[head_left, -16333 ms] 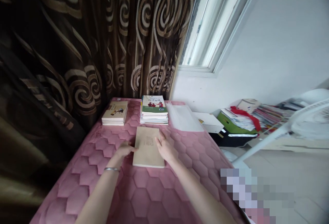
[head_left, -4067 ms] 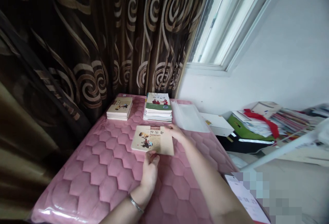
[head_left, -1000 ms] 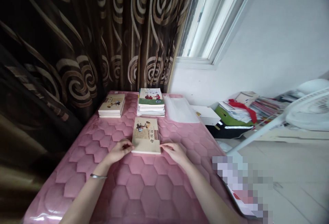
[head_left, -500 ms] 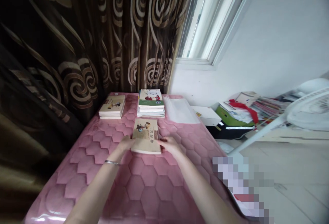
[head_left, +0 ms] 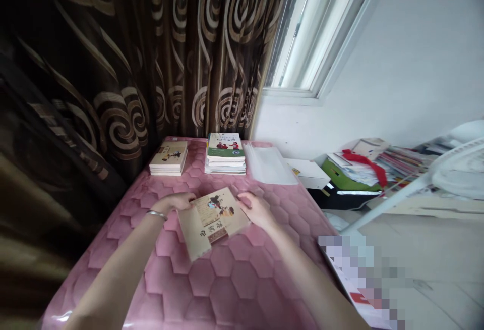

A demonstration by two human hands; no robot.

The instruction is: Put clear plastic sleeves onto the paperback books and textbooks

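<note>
One cream book (head_left: 217, 214) sat between the person's two hands in my head view, over the middle of a pink quilted surface (head_left: 242, 279) patterned in hexagons. It was closed, cover up, and turned askew, its coloured figures toward the far side and its large dark characters toward the near side. I could not tell whether its underside touched the quilting. The left hand (head_left: 182, 201), with a silver bracelet (head_left: 156, 214) at its wrist, had its grip closed on the book's far left corner. The right hand (head_left: 260, 211) had its grip drawn in around the right edge, with some fingers hidden from me. Beyond the book, and apart from it, I saw a low pile of cream books (head_left: 168, 158) on the left and a taller stack (head_left: 225, 161) to its right, topped by a green and white cover. Clear plastic sheets (head_left: 270, 166) lay just beside that taller stack. Farther right I made out a white box (head_left: 308, 173), a green and black container (head_left: 335, 183) with papers and a red strip on top, and a white fan (head_left: 459, 166). A brown curtain (head_left: 212, 57) with swirls hung behind the stacks.
</note>
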